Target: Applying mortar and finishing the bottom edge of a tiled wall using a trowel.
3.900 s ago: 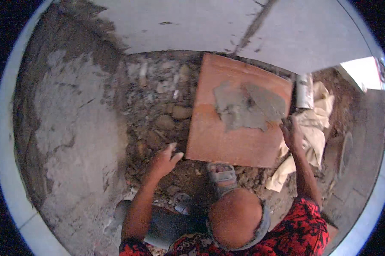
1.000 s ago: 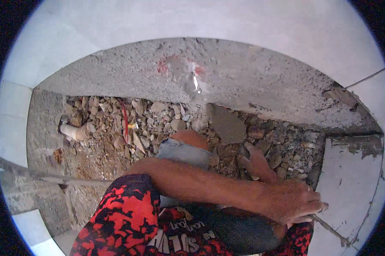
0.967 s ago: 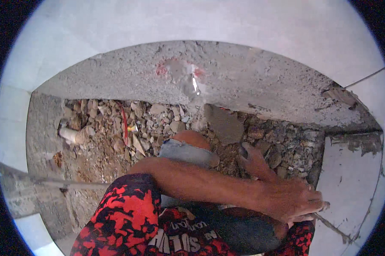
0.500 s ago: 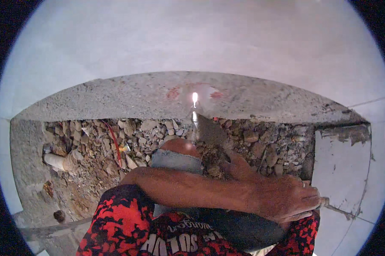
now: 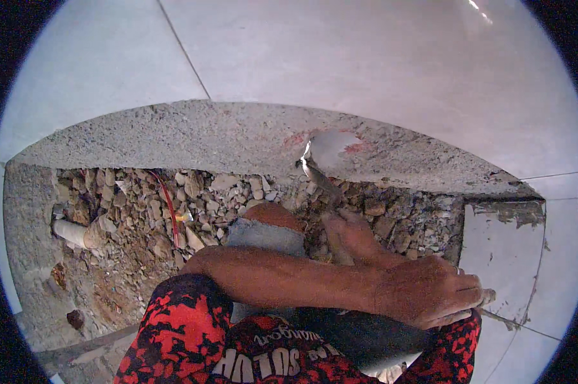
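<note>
My right hand (image 5: 353, 238) is closed on a trowel (image 5: 321, 179), its handle hidden in the grip. The blade appears nearly edge-on, with a bright glint near its tip, beside the rough concrete band (image 5: 173, 134). My left forearm crosses the picture from the left, and my left hand (image 5: 430, 294) lies at the right with bent fingers. A small pale nub (image 5: 488, 297) shows at those fingertips; what they grip is hidden. My right forearm is mostly covered by the left one. Below both hands lies a bed of broken rubble (image 5: 391, 227).
My knee (image 5: 269, 233) rises between the forearm and the rubble. A red cable (image 5: 168, 206) and a white pipe stub (image 5: 71, 233) stick out at left. A smeared pale tile (image 5: 503, 243) lies at right. Large pale tiles (image 5: 366, 57) adjoin the concrete band.
The trowel blade has turned from showing its broad, mortar-covered face to nearly edge-on. The view has tilted slightly. My left hand keeps about the same place.
</note>
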The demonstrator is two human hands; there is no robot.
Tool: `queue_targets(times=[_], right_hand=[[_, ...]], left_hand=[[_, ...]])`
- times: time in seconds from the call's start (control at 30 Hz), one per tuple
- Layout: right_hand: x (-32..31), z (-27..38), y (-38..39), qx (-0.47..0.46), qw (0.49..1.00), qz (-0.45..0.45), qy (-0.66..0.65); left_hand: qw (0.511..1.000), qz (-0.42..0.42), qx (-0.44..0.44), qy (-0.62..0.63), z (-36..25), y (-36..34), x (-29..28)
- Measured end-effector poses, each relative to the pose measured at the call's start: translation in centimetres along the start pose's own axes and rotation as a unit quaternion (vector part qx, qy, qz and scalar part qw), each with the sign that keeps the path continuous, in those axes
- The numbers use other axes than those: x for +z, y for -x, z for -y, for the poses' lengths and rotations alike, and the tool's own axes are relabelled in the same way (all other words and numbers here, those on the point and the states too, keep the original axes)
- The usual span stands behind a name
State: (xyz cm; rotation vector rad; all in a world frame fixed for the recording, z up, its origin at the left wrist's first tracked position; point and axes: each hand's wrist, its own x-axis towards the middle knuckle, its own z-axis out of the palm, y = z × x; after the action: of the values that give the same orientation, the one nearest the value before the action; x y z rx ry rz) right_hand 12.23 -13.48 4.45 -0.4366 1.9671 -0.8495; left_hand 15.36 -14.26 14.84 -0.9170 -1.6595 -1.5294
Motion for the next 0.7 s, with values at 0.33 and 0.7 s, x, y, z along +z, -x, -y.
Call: queue_targets(times=[0.33,0.7], right_hand=[[-2.2,1.0,-0.1,0.128,0.977,0.022,-0.167],[-2.2,2.4,3.5,0.193,0.928,-0.05,-0.316]], left_hand=[[1.0,-0.008,-0.011,-0.005,-0.6,0.4,-1.5],[1.0,-0.015,-0.012,0.022,-0.9,0.7,-0.7]])
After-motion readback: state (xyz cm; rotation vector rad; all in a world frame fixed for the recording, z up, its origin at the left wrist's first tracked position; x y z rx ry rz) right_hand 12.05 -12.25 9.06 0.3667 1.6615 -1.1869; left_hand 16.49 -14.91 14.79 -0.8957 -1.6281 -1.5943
